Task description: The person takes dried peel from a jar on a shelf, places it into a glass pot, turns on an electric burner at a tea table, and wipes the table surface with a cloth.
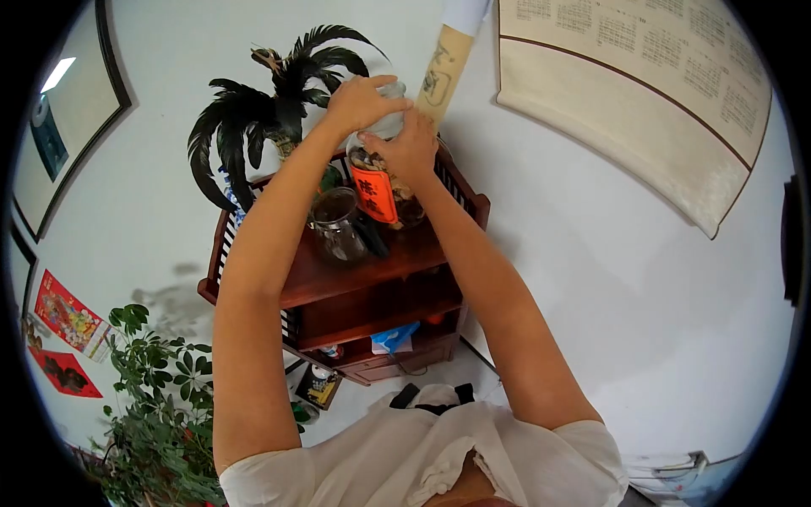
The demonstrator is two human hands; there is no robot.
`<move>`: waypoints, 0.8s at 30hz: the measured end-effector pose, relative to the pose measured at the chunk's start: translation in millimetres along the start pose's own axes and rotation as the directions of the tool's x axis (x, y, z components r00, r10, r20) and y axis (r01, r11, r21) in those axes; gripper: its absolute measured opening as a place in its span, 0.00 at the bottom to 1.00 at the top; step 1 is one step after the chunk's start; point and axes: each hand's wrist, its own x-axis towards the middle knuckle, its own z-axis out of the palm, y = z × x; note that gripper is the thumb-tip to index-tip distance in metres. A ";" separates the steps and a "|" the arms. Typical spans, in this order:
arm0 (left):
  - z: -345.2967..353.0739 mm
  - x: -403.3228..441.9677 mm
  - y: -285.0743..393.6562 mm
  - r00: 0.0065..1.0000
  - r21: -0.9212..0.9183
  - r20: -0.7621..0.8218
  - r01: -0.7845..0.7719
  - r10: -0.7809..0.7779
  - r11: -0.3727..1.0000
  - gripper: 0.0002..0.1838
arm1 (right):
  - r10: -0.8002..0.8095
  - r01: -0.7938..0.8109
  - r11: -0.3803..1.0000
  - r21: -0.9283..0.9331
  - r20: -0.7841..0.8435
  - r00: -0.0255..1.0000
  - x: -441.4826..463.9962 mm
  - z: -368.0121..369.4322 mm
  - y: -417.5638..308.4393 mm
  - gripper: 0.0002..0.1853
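Left hand (363, 105), half curled, grasps a clear lid (389, 124) above the labelled jar (376, 194), long axis upright on the cabinet (372, 275), top toward both hands; right hand (410, 150) curls alongside, hold unclear

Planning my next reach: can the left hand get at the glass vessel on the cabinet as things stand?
Probably yes, once free: the left hand looks busy with a clear piece above the labelled jar, but the glass vessel stands beside that jar with nothing visible over it.
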 end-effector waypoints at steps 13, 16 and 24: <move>-6.2 12.7 -12.8 0.993 -0.054 0.070 -0.090 0.094 0.994 0.44 | -0.017 0.016 0.995 0.101 0.010 1.000 0.4 0.3 1.0 0.52; 2.5 1.8 -5.2 0.994 0.002 -0.085 -0.063 0.063 0.998 0.43 | -0.037 0.035 0.993 0.114 0.020 0.999 2.3 -1.9 3.8 0.52; -7.1 6.6 -7.7 0.999 -0.065 0.039 0.022 -0.019 0.998 0.42 | -0.067 0.066 0.985 0.160 0.003 0.998 2.9 0.2 2.7 0.51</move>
